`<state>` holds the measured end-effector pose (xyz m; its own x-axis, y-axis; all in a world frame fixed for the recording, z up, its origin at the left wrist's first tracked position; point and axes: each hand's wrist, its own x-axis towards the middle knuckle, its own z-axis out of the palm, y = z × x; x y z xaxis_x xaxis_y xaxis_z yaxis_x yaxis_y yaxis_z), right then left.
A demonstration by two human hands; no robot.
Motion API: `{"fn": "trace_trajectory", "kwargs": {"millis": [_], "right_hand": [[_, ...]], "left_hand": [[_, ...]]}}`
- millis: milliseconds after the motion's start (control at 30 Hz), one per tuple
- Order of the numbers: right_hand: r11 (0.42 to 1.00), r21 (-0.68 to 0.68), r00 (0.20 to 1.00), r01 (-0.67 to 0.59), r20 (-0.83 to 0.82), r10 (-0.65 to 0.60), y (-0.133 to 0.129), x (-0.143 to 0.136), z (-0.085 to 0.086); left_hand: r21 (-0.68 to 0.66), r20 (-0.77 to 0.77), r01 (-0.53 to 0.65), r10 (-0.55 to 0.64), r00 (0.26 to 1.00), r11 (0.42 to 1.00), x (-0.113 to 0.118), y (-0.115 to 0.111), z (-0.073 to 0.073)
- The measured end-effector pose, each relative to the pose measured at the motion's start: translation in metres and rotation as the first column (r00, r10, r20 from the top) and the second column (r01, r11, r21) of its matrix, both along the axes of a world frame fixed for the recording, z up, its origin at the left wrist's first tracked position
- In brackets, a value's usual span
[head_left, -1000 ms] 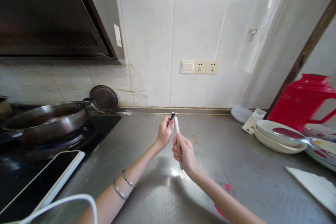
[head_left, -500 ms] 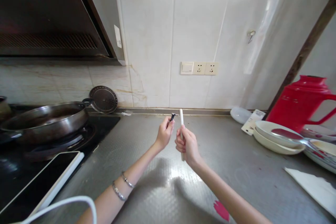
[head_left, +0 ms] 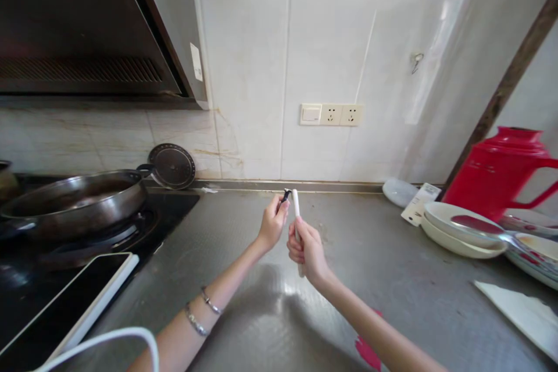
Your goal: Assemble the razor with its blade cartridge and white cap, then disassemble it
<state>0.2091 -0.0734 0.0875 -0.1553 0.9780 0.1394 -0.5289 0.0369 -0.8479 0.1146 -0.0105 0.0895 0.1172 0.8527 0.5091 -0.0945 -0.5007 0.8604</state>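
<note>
My left hand [head_left: 272, 224] is closed around a small black tool [head_left: 285, 196] with a short T-shaped top, much like a razor or peeler; most of its handle is hidden in my fingers. My right hand [head_left: 310, 247] grips a slim white stick [head_left: 296, 202] by its middle, and its lower end shows beneath my fist. The stick leans slightly left, its upper end right beside the black tool's head. Whether the two touch, I cannot tell. Both hands are over the grey metal countertop [head_left: 244, 273].
On the left, a steel pan [head_left: 78, 203] sits on the black stove, with a phone [head_left: 82, 302] and white cable [head_left: 126, 334] nearer me. At right stand stacked plates [head_left: 449, 238], a red jug [head_left: 488, 168] and folded white paper [head_left: 518, 308]. A pink patch [head_left: 366, 354] is under my right forearm.
My right hand has shifted slightly left and down, tipping the white stick leftward so its upper end comes closer to the black tool. My left hand has hardly moved.
</note>
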Motion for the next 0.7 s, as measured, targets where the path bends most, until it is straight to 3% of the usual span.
{"fn": "trace_trajectory", "kwargs": {"millis": [67, 233, 400, 600, 700], "right_hand": [[0.999, -0.003, 0.999, -0.036, 0.027, 0.036, -0.0017, -0.0007, -0.0018], [0.998, 0.036, 0.999, 0.041, -0.019, -0.04, -0.0008, 0.0012, 0.0039], [1.0, -0.01, 1.0, -0.016, 0.005, 0.016, -0.0027, -0.0016, -0.0003], [0.998, 0.027, 0.998, 0.051, -0.049, -0.05, 0.0016, 0.0003, 0.0036], [1.0, 0.01, 0.999, 0.024, -0.023, -0.024, 0.0002, 0.0025, 0.001]], "left_hand": [[0.009, -0.001, 0.006, -0.006, 1.0, 1.0, -0.0002, 0.0002, -0.0003], [-0.003, 0.014, 0.024, -0.024, 1.0, 1.0, 0.0007, -0.0006, 0.0008], [-0.018, 0.061, 0.042, -0.041, 0.997, 0.999, 0.0021, -0.0029, 0.0028], [-0.001, 0.03, 0.035, -0.035, 0.999, 0.999, 0.0028, -0.0026, 0.0005], [-0.014, 0.045, 0.039, -0.038, 0.998, 0.999, 0.0035, -0.0025, 0.0007]]}}
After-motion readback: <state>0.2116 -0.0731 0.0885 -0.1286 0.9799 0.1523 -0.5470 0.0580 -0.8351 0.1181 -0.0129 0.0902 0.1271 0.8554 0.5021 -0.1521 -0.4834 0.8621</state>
